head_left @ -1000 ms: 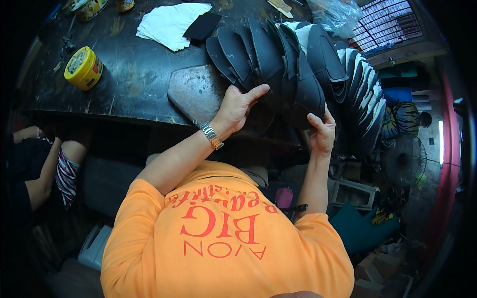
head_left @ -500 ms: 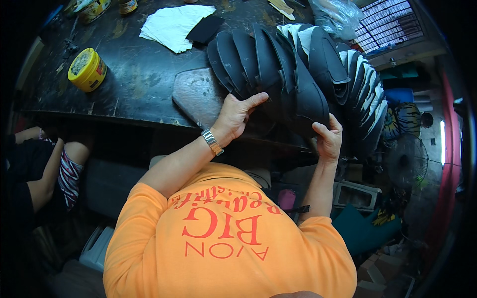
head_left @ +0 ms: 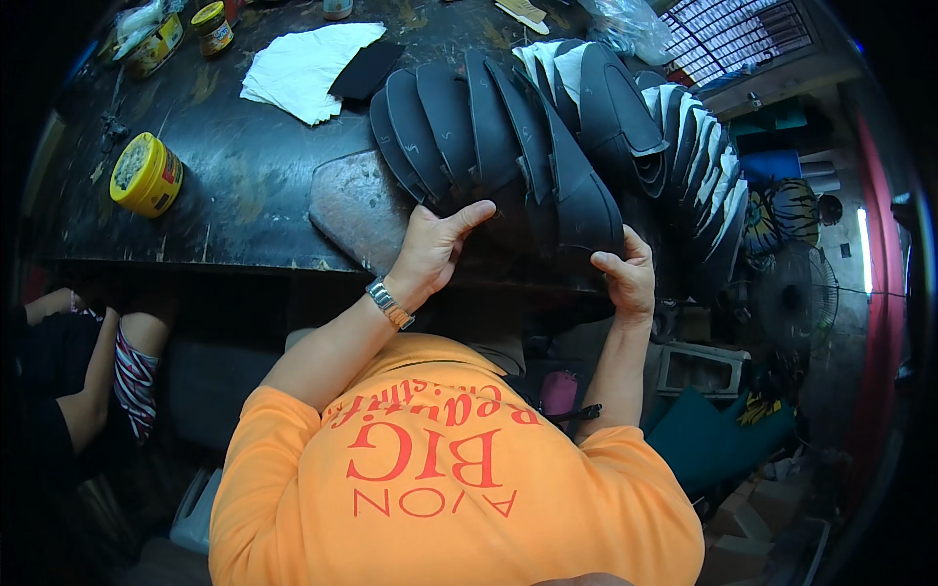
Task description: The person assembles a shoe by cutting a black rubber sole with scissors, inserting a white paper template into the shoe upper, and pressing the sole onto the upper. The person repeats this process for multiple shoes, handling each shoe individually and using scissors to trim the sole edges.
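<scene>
A fanned row of black, curved, flat pieces that look like shoe uppers [head_left: 445, 122] leans over the table's near edge. My left hand [head_left: 438, 242] is closed at the row's lower edge, its thumb stretched to the right across the black material and its fingers curled below. My right hand [head_left: 627, 272] pinches the rounded lower tip of the rightmost shoe upper [head_left: 584, 200] between thumb and fingers. Beneath the left end of the row lies a worn, angular slab [head_left: 357, 205]. More black pieces, interleaved with white sheets [head_left: 699, 161], continue to the right.
A yellow tub [head_left: 151, 176] stands at the table's left, with further tubs [head_left: 213, 29] behind. White cloth-like sheets [head_left: 311, 68] and a black patch [head_left: 366, 70] lie farther back. Clear plastic [head_left: 630, 29] sits at the far right. Another person's legs [head_left: 137, 342] show left; a fan [head_left: 796, 293] stands right.
The view has shifted, so the table and everything on it appear farther left. Both hands keep their places on the black pieces, with the right one still at the tip.
</scene>
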The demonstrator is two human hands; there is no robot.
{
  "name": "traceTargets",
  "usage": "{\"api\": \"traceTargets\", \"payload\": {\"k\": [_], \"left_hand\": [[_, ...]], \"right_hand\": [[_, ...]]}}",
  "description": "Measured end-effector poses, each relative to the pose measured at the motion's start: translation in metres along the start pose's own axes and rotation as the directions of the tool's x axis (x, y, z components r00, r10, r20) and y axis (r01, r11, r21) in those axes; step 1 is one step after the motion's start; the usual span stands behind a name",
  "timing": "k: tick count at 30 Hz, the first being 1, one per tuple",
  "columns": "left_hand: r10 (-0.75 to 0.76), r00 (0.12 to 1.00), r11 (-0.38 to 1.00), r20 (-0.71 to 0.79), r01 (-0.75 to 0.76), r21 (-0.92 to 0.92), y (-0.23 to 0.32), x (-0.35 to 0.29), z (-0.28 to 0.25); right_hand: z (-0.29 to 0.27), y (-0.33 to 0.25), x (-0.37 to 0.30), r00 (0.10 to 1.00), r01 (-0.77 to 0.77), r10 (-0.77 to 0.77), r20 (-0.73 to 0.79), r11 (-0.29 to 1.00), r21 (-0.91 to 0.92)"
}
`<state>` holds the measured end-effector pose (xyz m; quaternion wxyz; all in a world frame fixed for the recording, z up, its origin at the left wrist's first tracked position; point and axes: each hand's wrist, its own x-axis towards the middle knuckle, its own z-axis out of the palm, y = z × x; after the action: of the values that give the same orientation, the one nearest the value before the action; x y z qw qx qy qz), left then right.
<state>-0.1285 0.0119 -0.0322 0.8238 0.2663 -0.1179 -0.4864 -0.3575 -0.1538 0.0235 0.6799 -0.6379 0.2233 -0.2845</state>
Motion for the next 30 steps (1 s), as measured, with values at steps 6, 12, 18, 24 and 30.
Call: {"api": "traceTargets", "payload": {"k": [6,12,18,24,30], "left_hand": [[-0.029,0.999,0.999,0.014,0.028,0.037,0.000,0.000,-0.001],[-0.026,1.000,1.000,0.012,0.026,-0.013,0.001,-0.001,0.000],[-0.026,0.999,0.998,0.031,0.024,0.054,0.001,-0.001,-0.001],[-0.012,0.999,1.000,0.042,0.011,0.025,-0.001,0.000,-0.003],[-0.028,0.999,0.999,0.016,0.027,0.047,0.008,-0.010,-0.002]], "right_hand": [[-0.003,0.003,0.000,1.000,-0.015,0.015,-0.010,1.000,0.025],[-0.003,0.005,0.000,1.000,-0.014,0.015,-0.022,0.999,0.044],[-0.004,0.006,-0.001,0.999,-0.006,0.007,-0.032,0.999,0.038],[-0.001,0.006,-0.001,0.999,-0.001,0.003,-0.034,0.998,0.056],[-0.001,-0.002,-0.006,0.994,0.050,-0.027,-0.104,0.973,0.226]]}}
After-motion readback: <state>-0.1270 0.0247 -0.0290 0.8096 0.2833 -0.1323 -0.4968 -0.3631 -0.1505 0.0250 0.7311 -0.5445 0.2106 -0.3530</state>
